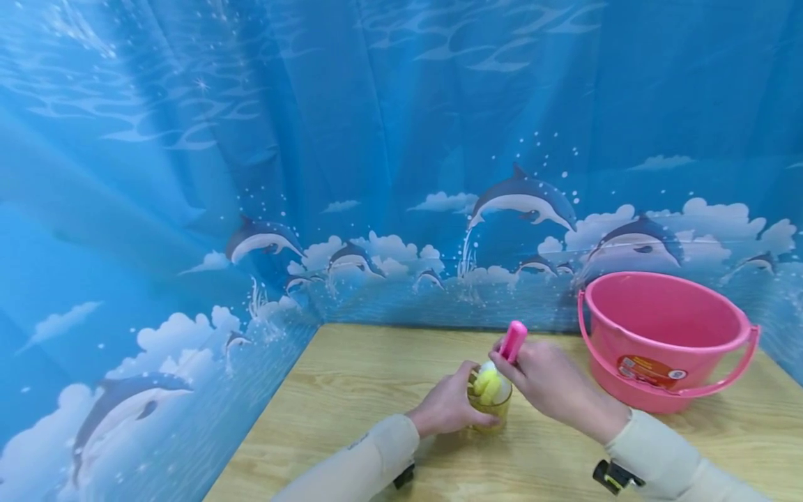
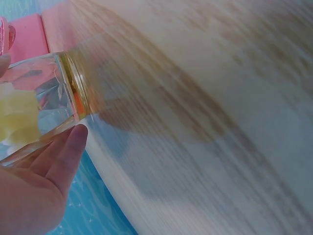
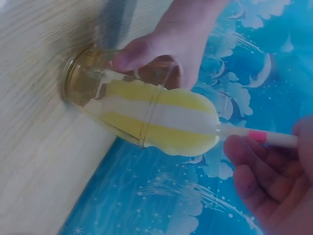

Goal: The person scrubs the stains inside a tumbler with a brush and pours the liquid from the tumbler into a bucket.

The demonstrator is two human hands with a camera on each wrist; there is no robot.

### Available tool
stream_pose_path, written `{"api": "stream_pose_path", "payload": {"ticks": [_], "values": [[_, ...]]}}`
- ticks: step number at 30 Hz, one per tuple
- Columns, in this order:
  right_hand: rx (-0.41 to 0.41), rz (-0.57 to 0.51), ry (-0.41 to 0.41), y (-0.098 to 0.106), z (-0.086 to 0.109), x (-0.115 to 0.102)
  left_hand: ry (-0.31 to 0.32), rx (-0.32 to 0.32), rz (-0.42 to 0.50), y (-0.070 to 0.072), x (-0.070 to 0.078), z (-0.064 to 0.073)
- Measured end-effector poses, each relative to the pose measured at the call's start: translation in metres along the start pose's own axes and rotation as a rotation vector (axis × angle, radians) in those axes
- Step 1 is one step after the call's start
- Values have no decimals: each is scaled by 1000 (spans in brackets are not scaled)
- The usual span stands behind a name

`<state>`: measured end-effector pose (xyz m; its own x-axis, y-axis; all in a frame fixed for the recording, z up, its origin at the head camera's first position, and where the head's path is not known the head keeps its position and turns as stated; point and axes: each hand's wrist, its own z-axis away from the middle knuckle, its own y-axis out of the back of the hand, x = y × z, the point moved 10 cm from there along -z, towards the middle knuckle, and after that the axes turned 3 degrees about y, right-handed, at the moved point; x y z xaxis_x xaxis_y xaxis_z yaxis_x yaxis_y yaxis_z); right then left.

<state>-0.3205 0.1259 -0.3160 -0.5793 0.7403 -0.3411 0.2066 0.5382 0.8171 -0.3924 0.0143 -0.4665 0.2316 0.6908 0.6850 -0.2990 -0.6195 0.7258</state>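
A clear amber-tinted glass cup [image 1: 491, 416] stands upright on the wooden table, and my left hand [image 1: 453, 402] grips it round the side. In the right wrist view the left thumb [image 3: 134, 55] lies along the glass wall. My right hand [image 1: 552, 380] holds the handle [image 1: 514, 341] of a bottle brush, pink at the end and white lower down. Its yellow and white sponge head [image 3: 181, 120] is partly inside the cup, with the upper part sticking out above the rim. The left wrist view shows the cup's thick base [image 2: 76, 85] close to the table.
To the right stands a pink bucket [image 1: 668, 348] with its handle hanging down at the front. The wooden table [image 1: 351, 376] reaches back to a blue curtain [image 1: 401, 153] printed with dolphins, which also hangs along the left side.
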Motion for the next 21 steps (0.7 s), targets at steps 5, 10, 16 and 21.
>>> {"api": "stream_pose_path", "payload": {"ticks": [5, 10, 16, 21], "values": [[-58, 24, 62, -12, 0, -8, 5, 2, -14, 0, 0, 0], [-56, 3, 87, -16, 0, -8, 0, 2, -27, 0, 0, 1], [-60, -27, 99, -22, 1, -4, 1, -7, -2, -1, -1, 0], [-80, -68, 95, -28, 1, 1, 14, -6, -9, -2, -2, -1]]}}
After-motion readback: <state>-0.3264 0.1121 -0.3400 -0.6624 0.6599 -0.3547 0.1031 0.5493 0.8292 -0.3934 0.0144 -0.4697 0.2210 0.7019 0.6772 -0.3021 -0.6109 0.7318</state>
